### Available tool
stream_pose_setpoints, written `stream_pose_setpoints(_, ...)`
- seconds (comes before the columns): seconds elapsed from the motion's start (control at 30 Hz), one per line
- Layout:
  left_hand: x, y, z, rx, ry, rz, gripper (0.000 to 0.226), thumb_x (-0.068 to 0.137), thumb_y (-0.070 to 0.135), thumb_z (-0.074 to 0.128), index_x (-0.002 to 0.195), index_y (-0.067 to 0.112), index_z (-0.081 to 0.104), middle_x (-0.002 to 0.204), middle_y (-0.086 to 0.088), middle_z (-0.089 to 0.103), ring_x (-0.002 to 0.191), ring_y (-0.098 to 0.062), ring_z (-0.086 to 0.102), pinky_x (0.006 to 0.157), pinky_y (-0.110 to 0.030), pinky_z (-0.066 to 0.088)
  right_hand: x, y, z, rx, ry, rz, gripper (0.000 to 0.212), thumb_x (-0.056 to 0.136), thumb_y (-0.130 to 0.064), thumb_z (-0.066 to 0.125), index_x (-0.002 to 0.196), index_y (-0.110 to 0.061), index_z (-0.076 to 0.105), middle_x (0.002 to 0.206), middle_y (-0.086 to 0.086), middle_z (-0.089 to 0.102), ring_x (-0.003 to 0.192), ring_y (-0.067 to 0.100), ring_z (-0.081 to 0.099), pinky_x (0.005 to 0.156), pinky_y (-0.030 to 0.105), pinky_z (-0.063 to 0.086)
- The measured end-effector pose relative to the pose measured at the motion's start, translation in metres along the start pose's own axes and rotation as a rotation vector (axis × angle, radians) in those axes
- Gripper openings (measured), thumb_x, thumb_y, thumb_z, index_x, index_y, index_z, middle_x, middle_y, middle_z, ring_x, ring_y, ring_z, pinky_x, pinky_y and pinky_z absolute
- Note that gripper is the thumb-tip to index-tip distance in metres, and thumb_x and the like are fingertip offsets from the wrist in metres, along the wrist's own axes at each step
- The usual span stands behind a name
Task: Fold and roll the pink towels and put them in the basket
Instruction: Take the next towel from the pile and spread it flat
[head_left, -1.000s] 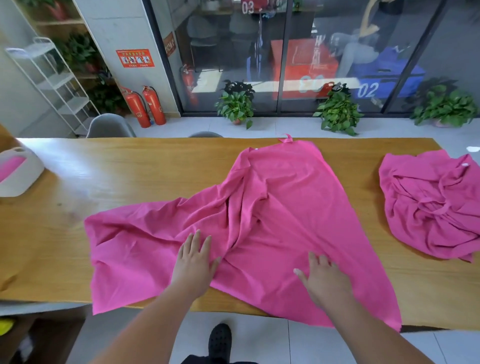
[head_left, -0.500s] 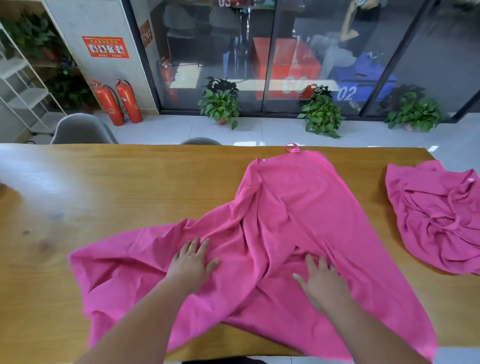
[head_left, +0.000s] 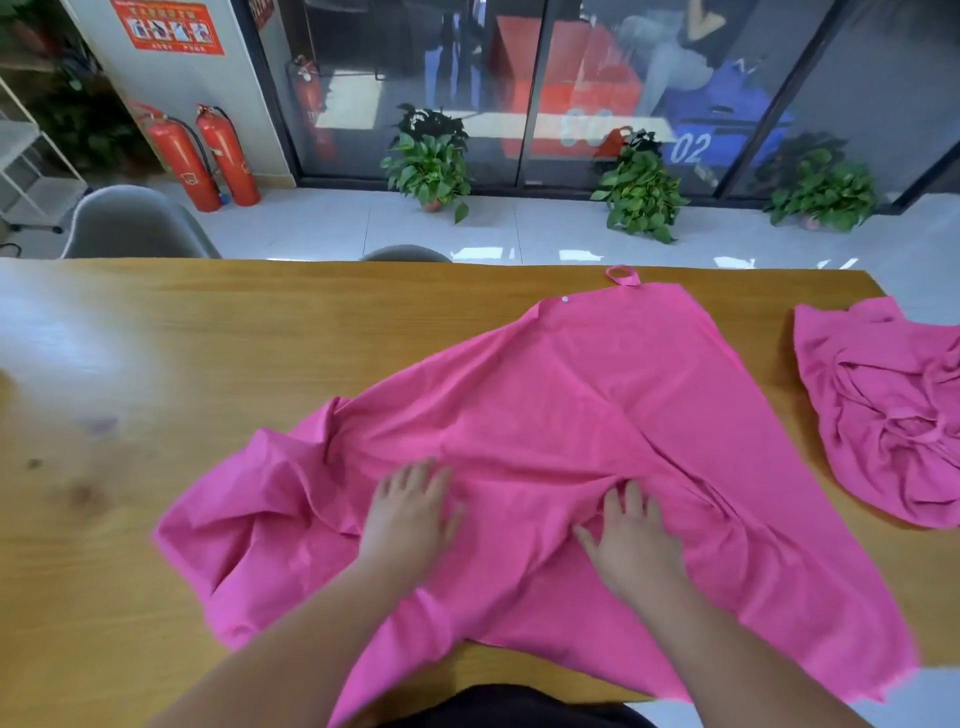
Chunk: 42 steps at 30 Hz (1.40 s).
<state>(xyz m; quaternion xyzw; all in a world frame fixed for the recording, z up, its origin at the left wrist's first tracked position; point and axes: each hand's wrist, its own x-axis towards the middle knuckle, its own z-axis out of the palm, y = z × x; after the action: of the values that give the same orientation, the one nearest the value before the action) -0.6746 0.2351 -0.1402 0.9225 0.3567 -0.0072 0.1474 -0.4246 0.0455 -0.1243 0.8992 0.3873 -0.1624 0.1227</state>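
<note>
Two bare hands press down on a large pink towel (head_left: 597, 389) spread across a wooden table (head_left: 156, 338), seen from the head camera. The left hand (head_left: 410, 512) lies palm-down near the middle of the cloth, its fingers (head_left: 415, 475) straight and slightly spread, holding nothing and resting flat on the fabric. The right hand (head_left: 631, 540) lies just beside it, also palm-down, thumb out to the side, with its fingertips (head_left: 631, 493) touching the foot of a raised ridge of cloth that runs away from them toward the far side.

The towel lies under both palms and reaches well beyond them on every side. Bunched folds rise to the left of the left hand; a smoother stretch runs to the far corner, where a small hanging loop (head_left: 623, 274) lies on the wood. The near edge of the towel drapes over the table's front edge between and beside the forearms.

A second pink towel (head_left: 883, 410) sits crumpled in a heap at the right end of the table, well apart from both hands. Beyond the table stand a grey chair (head_left: 130, 223), two red fire extinguishers (head_left: 202, 156) and three potted plants (head_left: 431, 166) along a glass wall.
</note>
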Motion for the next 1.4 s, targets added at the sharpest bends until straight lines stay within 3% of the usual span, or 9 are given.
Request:
stream_pose_setpoints(0.1,-0.033,0.015,0.022,0.11,-0.191,0.214,0.086,0.092,0.086,0.037,0.164,0.039,0.032,0.174,-0.003,0.026,0.16,-0.036,0.022,0.124,-0.067,0.022,-0.01,-0.008,0.017,0.03,-0.038,-0.024,0.102,0.094,-0.083,0.034,0.168,-0.02,0.004,0.175,0.006,-0.001,0.158,0.035,0.011,0.112,0.062,0.044)
stream_pose_setpoints(0.2,-0.039,-0.029,0.027,0.204,-0.19,0.265,0.088,0.093,0.089,0.031,0.167,0.044,0.018,0.178,0.005,0.005,0.164,-0.032,0.004,0.128,-0.064,0.013,-0.009,0.016,0.023,-0.003,-0.061,-0.076,0.105,0.09,-0.09,0.029,0.168,-0.032,-0.01,0.176,-0.003,-0.015,0.162,0.035,-0.001,0.116,0.064,0.036)
stream_pose_setpoints(0.4,0.009,-0.074,-0.001,0.236,-0.167,0.068,0.067,0.097,0.064,0.054,0.16,0.046,0.039,0.173,0.0,0.029,0.159,-0.034,0.025,0.127,-0.06,0.021,-0.017,0.026,0.017,-0.061,-0.017,-0.142,0.101,0.093,-0.082,0.041,0.169,-0.034,-0.005,0.178,-0.002,-0.009,0.163,0.034,-0.004,0.124,0.062,0.029)
stream_pose_setpoints(0.53,0.006,-0.04,-0.012,0.169,0.17,0.093,0.06,0.087,0.015,0.065,0.146,0.021,0.059,0.156,-0.016,0.049,0.142,-0.044,0.045,0.116,-0.06,0.039,-0.044,0.006,0.034,-0.051,0.156,-0.174,0.098,0.091,-0.079,0.051,0.169,-0.031,0.017,0.178,0.008,-0.003,0.162,0.04,0.009,0.12,0.065,0.031)
stream_pose_setpoints(0.7,-0.043,0.025,0.023,0.132,0.121,0.547,0.047,0.087,0.037,0.065,0.132,0.023,0.068,0.131,-0.001,0.063,0.116,-0.027,0.059,0.103,-0.045,0.049,-0.069,0.007,0.062,-0.015,0.157,-0.136,0.096,0.089,-0.088,0.033,0.168,-0.033,0.026,0.178,0.008,0.0,0.161,0.038,0.013,0.118,0.067,0.031)
stream_pose_setpoints(0.87,-0.069,0.044,0.048,0.172,0.079,0.456,0.037,0.098,0.039,0.061,0.126,0.018,0.072,0.133,-0.005,0.066,0.116,-0.029,0.062,0.108,-0.048,0.05,-0.076,0.033,0.067,0.02,0.056,-0.003,0.109,0.082,-0.1,0.017,0.169,-0.036,0.001,0.177,0.01,-0.009,0.161,0.04,0.005,0.118,0.069,0.031)
stream_pose_setpoints(1.03,-0.079,0.041,0.045,0.137,0.136,0.545,0.025,0.105,0.038,0.054,0.116,0.021,0.069,0.11,0.004,0.067,0.092,-0.023,0.064,0.086,-0.041,0.052,-0.06,0.077,0.054,-0.022,-0.05,-0.09,0.113,0.076,-0.103,0.017,0.162,-0.043,-0.024,0.173,0.003,-0.03,0.162,0.035,-0.014,0.124,0.066,0.023)
stream_pose_setpoints(1.23,-0.114,-0.008,0.037,0.372,0.087,0.424,0.045,0.104,0.037,0.054,0.143,0.018,0.062,0.158,-0.008,0.051,0.151,-0.032,0.043,0.122,-0.06,0.034,-0.042,0.088,0.021,-0.079,-0.097,-0.115,0.108,0.089,-0.088,0.041,0.167,-0.034,-0.01,0.177,0.007,-0.012,0.162,0.037,-0.009,0.126,0.066,0.016)
stream_pose_setpoints(1.4,-0.131,-0.031,0.006,0.497,0.059,0.195,0.059,0.1,0.036,0.045,0.156,0.016,0.05,0.176,-0.017,0.011,0.163,-0.042,0.003,0.127,-0.066,0.016,-0.049,0.032,0.007,-0.078,0.086,-0.255,0.076,0.095,-0.067,0.053,0.16,-0.033,0.032,0.165,0.01,0.021,0.155,0.036,0.02,0.114,0.057,0.044)
